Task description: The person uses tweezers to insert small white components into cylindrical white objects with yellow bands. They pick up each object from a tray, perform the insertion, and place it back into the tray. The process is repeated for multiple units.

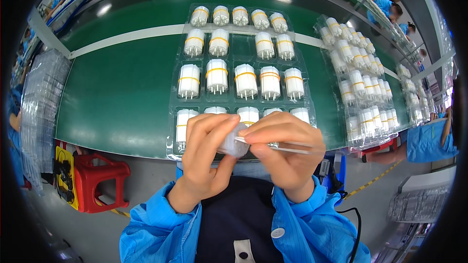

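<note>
My left hand [207, 151] is wrapped round a whitish, rounded cylindrical piece [233, 147], its end face turned toward me. My right hand [287, 151] pinches a slim metal tool that looks like tweezers [295, 149]; the tip meets the top of the piece, where thumb and forefinger partly cover it. Just beyond my hands lies a clear plastic tray [170, 126] on the green belt. In its pockets sit white cylindrical plug units [216, 75] with metal pins and yellow rubber bands. One pocket in the second row from the back holds no unit.
More loaded trays [358, 90] stand to the right along the green conveyor belt [117, 97]. Stacked clear trays [46, 102] are at the left. A red stool [103, 182] and a yellow panel [66, 178] stand below the belt's edge. Other people in blue work farther off.
</note>
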A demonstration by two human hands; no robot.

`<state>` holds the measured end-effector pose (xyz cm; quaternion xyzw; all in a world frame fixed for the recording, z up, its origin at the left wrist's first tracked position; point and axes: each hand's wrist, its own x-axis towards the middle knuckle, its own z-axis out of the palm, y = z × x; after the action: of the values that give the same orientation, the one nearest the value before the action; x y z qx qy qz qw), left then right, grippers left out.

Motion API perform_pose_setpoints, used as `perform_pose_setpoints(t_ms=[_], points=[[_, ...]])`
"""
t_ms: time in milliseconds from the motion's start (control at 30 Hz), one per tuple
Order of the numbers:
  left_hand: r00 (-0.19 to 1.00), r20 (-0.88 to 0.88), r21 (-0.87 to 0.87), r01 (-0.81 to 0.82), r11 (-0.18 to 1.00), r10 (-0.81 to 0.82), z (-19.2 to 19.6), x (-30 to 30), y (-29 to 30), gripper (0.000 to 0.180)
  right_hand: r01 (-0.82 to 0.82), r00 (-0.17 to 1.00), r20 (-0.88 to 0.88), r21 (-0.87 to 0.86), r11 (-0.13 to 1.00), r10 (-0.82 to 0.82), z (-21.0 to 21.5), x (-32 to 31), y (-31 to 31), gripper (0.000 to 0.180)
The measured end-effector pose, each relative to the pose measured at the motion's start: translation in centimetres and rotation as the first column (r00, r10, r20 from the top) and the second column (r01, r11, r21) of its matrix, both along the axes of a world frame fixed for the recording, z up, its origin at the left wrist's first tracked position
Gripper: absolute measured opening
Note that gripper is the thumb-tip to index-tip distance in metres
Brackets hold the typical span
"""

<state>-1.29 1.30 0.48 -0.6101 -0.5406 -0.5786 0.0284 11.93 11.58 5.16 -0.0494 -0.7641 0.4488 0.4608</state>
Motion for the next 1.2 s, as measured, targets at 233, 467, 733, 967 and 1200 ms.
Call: perform_pose_setpoints(t_ms=[233, 467, 733, 967, 1200], points=[[0.968, 0.218, -0.019, 0.132, 0.991, -0.125, 0.7, 0.2, -0.4, 0.057, -0.031, 0.993, -0.118, -0.179, 0.983, 0.01, -0.9, 0.3, 0.4, 0.013], [0.963, 0.239, -0.038, 0.14, 0.989, -0.127, 0.6, 0.1, -0.4, 0.057, -0.031, 0.998, -0.065, -0.113, 0.993, 0.024, -0.5, 0.2, 0.5, 0.015], [0.963, 0.23, -0.031, 0.149, 0.988, -0.138, 0.5, 0.1, -0.2, 0.056, -0.028, 0.997, -0.075, -0.101, 0.994, 0.021, -0.7, 0.0, 0.6, 0.015], [0.973, 0.193, -0.03, 0.137, 0.99, -0.129, 0.4, 0.0, -0.2, 0.057, -0.002, 0.996, -0.083, -0.123, 0.992, -0.008, -0.7, 0.0, 0.4, 0.012], [0.998, -0.028, -0.021, 0.058, 0.998, -0.059, 0.5, -0.3, 0.0, 0.059, 0.063, 0.998, 0.033, -0.028, 0.998, -0.062, 0.1, 0.0, 0.3, 0.01]])
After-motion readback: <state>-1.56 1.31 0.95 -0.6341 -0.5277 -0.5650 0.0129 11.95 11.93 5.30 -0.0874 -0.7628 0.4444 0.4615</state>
